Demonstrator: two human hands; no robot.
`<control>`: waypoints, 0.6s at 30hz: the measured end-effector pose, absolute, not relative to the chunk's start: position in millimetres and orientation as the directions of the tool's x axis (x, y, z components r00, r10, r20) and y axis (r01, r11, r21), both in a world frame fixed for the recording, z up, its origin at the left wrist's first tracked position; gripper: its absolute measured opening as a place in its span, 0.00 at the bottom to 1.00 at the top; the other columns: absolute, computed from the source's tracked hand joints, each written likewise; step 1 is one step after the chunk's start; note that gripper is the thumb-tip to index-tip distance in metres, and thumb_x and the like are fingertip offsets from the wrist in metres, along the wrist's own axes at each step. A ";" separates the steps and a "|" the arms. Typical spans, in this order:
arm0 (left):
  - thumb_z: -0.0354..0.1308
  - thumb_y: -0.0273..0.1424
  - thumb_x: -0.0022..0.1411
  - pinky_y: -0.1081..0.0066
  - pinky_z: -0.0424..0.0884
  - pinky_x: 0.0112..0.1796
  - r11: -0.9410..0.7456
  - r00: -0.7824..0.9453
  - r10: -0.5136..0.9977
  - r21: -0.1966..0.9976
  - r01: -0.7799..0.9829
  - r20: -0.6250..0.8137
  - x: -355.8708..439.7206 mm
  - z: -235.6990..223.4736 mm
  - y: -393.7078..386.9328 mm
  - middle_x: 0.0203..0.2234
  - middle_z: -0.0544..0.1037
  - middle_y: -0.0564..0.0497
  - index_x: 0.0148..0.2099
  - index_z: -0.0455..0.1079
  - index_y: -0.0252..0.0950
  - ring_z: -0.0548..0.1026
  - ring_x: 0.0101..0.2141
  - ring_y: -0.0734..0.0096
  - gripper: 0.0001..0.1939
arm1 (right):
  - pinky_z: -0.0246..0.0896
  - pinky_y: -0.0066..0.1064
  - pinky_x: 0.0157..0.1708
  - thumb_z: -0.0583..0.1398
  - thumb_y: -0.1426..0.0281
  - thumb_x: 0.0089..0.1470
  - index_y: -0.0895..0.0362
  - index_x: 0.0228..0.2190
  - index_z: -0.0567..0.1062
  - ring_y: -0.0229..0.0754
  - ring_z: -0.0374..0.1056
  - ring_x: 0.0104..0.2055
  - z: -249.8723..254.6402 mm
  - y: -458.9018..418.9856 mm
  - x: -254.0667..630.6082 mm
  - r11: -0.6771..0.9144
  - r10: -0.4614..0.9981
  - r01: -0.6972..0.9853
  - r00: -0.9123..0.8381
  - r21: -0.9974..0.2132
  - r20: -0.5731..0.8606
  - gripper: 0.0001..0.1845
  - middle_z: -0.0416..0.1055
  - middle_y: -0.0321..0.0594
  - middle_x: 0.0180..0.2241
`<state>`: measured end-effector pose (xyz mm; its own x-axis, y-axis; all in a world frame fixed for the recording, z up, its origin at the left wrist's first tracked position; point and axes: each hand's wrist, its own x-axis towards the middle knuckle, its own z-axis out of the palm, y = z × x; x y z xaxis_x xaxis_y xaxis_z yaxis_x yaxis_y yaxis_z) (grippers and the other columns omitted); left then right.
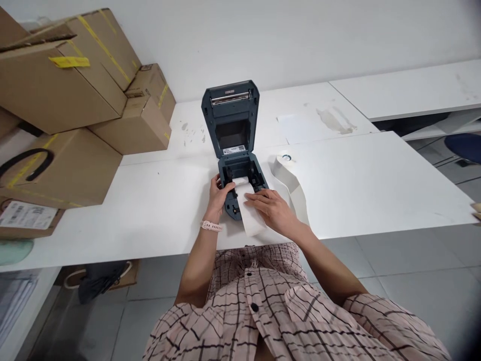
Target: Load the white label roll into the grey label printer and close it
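Partly hidden by the hands, a printer (236,159) stood open near the middle of the worktop (158,215), its lid (233,111) tipped up and back. A small white roll (240,181) showed in its bay, and paper (249,215) ran from it over the front edge toward the person; how the roll was seated could not be made out in the dark bay. The left hand (220,196) was set against the printer's left side, thumb over the rim at the roll; its other fingers vanished down the outer wall, so whether it gripped could not be told. The right hand (277,210) lay palm down, fingers stretched across the paper; its thumb was out of sight, and whether it pinched the paper could not be told either.

To the printer's right, a loose strip (297,195) curved over the worktop, its near end hard to follow beside the right forearm; a blue ring (286,158) at its far end was too small to identify. Boxes (90,85) were piled at the left, some cut off by the edge of view. Under the worktop, a dark bundle (99,282) sat in shadow, and a blue seat (466,148) at far right showed only in part.
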<state>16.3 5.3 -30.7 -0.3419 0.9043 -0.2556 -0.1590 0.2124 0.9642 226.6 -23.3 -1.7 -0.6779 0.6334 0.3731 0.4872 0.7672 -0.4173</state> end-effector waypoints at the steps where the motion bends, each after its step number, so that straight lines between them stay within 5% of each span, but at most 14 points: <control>1: 0.69 0.30 0.52 0.66 0.76 0.41 0.214 -0.341 0.904 0.964 -0.159 -0.257 16.4 -30.5 5.0 0.50 0.74 0.42 0.60 0.62 0.39 0.76 0.45 0.63 0.35 | 0.67 0.54 0.51 0.52 0.78 0.65 0.51 0.51 0.79 0.54 0.70 0.53 -1.4 -24.4 226.5 0.767 0.635 0.493 -0.678 -0.412 0.371 0.21 0.75 0.44 0.57; 12: 0.70 0.33 0.53 0.66 0.76 0.41 0.234 -0.331 0.898 0.952 -0.198 -0.290 20.4 -20.9 -0.8 0.55 0.73 0.39 0.62 0.62 0.37 0.77 0.47 0.60 0.35 | 0.64 0.55 0.54 0.52 0.76 0.65 0.56 0.52 0.77 0.55 0.69 0.54 -0.5 -36.3 223.1 0.755 0.653 0.537 -0.668 -0.377 0.357 0.19 0.72 0.47 0.59; 18: 0.68 0.41 0.58 0.63 0.73 0.52 0.174 -0.245 0.948 0.974 -0.144 -0.206 42.1 -15.9 -54.0 0.61 0.70 0.43 0.68 0.56 0.45 0.72 0.58 0.56 0.40 | 0.66 0.54 0.55 0.56 0.66 0.66 0.48 0.53 0.76 0.52 0.71 0.55 31.2 -21.0 240.0 0.664 0.703 0.382 -0.613 -0.643 0.362 0.16 0.75 0.41 0.56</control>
<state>42.1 -54.0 -15.9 -0.2447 0.9475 -0.2056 -0.1435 0.1743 0.9742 240.0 -21.0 31.2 -0.6126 0.7027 0.3617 0.3821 0.6640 -0.6428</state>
